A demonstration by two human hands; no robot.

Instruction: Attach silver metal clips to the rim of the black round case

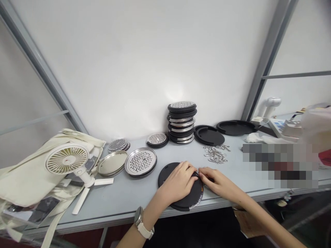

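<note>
Two bare hands meet at a round black disc (187, 200) lying near the front edge of the table (116, 198), a shiny strip showing along its right rim. The left hand (174, 182) rests palm down across it with fingers bent, thumb and forefinger reaching the rim; the right hand (219, 184) comes in from the side, thumb and fingertips drawn close together at that same edge. Whether either grip really pinches the rim, I cannot tell. The disc looks fairly light and stiff, its matt face probably rubbery or plastic and easy to steady under a flat palm, while the shiny strip may be slicker and could slide beneath a fingertip. The outer rim seems the best hold, thumb above and fingers below. Beyond it stand a stack of discs (182, 111) and loose wire clips (216, 155); a perforated metal plate (141, 162) lies to the left.
</note>
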